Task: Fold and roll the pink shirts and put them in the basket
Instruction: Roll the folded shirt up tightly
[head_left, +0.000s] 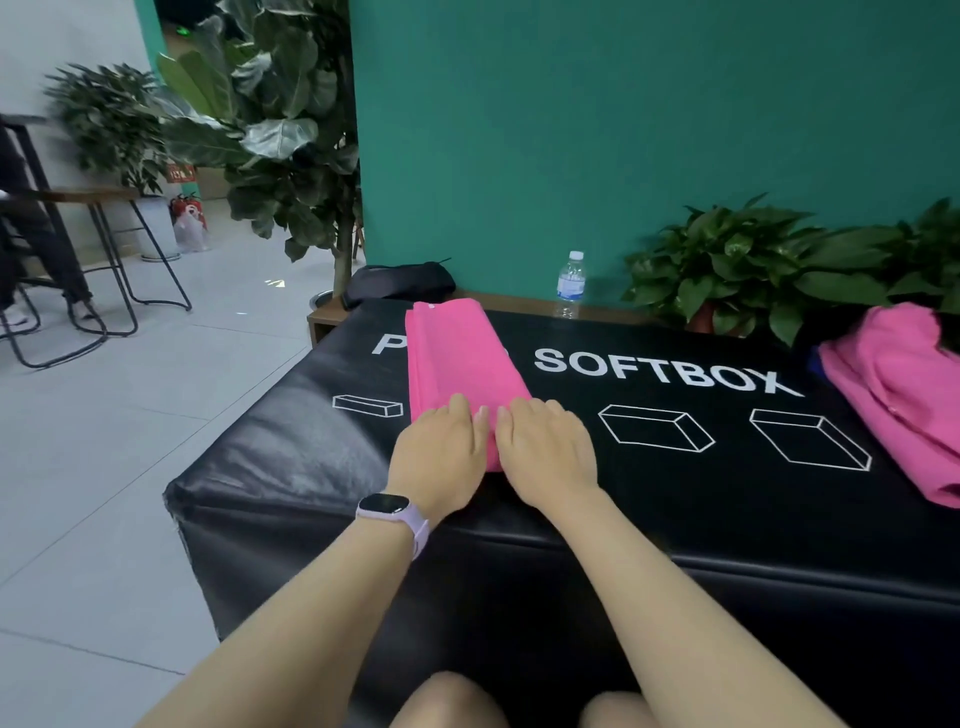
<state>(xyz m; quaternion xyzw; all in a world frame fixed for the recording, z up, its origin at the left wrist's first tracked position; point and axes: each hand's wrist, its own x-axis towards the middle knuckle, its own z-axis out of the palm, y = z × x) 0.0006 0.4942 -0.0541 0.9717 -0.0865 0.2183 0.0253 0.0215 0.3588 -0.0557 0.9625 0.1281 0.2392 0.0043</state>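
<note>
I see one pink shirt (457, 358) already folded into a long narrow strip, lying on the black worktop (649, 493) toward its left side and running from the far edge back to the near edge. My left hand (441, 457) and right hand (550, 457) sit side by side on the strip's near end, fingers laid over the cloth and bent slightly at the tips; I judge they press it more than grip it, though what the fingertips do underneath is hidden. So the folding of this shirt looks done, and the rolling is at its very start or about to start: I can make out no built-up roll under the hands.

A second heap of pink cloth (904, 395) lies loose and unfolded at the right edge of the worktop, well apart from the strip, so that work is still ahead. No basket shows anywhere in view, and nothing has been put away as far as I can tell.
</note>
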